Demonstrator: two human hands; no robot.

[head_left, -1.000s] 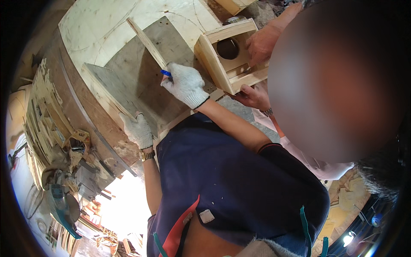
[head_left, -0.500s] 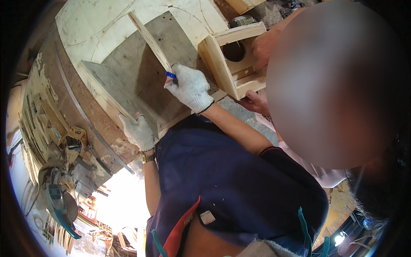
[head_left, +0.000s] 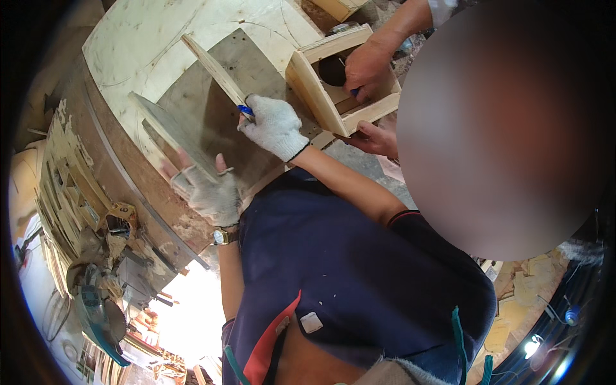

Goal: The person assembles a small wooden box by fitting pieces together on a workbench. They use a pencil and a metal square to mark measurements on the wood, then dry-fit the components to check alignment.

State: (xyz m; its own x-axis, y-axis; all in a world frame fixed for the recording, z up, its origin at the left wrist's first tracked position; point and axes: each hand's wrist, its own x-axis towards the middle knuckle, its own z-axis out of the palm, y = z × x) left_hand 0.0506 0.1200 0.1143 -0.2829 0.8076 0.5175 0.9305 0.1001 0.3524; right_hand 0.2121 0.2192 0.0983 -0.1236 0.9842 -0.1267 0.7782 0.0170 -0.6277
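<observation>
My right hand (head_left: 273, 127), in a white knit glove, is closed around a blue pen (head_left: 246, 111). It is at the near end of an upright wooden strip or panel (head_left: 215, 67) that stands on a grey-brown board (head_left: 247, 67). Left of it, another upright panel (head_left: 168, 131) stands along the board's edge. My left hand (head_left: 212, 196), gloved with fingertips bare and a watch on the wrist, is at that panel's near end. Its thumb sticks up and its fingers are stretched out, blurred, on the panel's outer side.
At right, a co-worker's hands (head_left: 369, 70) are at an open wooden box (head_left: 314, 93) with a round hole, one reaching inside with something blue. A pale sheet (head_left: 128, 45) lies beneath the board. Wood strips (head_left: 70, 186) and a circular saw (head_left: 99, 314) are at left.
My left thumb has lifted and its fingers have spread along the panel. My right hand keeps the pen near the middle panel's end. The co-worker's hand has reached deeper into the box.
</observation>
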